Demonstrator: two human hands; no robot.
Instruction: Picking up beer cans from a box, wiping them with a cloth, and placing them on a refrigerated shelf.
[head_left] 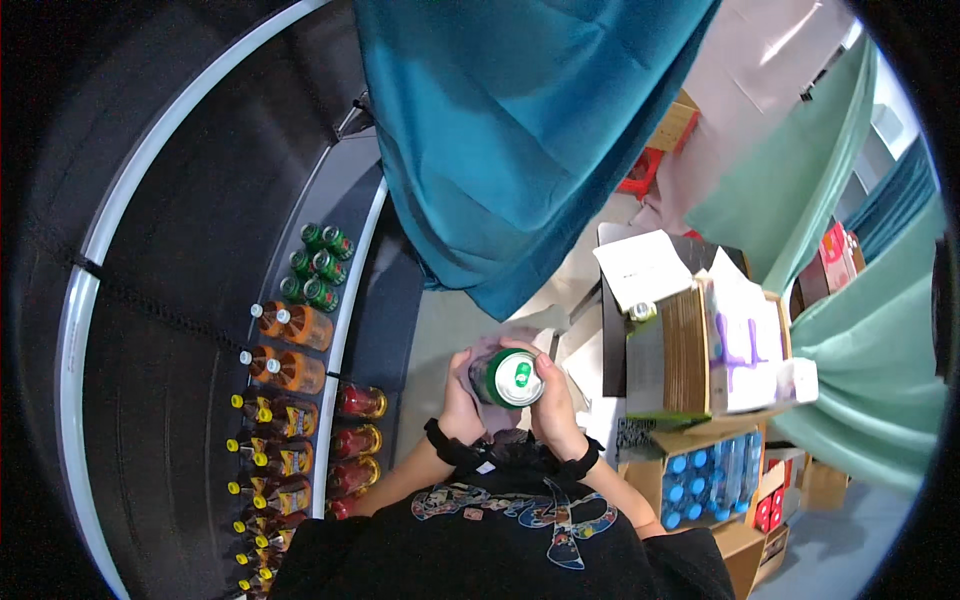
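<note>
In front of my chest I hold a green drink can (pixel 519 377) with its silver lid and green pull tab facing up. My right hand (pixel 557 408) is closed around the can's right side, thumb near the rim. A pale greyish-lilac cloth (pixel 481 372) lies against the can's left side. My left hand (pixel 460 405) is closed on this cloth, pressing it to the can; most of its fingers are hidden. Both wrists wear black bands. On the shelf (pixel 352 210) to the left stand several similar green cans (pixel 327 265).
Orange drink bottles (pixel 298 372) and dark yellow-capped bottles (pixel 285 455) line the shelf; red-labelled drinks (pixel 357 440) stand lower. A blue curtain (pixel 520 130) hangs ahead. At right are a cardboard box (pixel 668 355) and a carton of blue-capped bottles (pixel 700 480).
</note>
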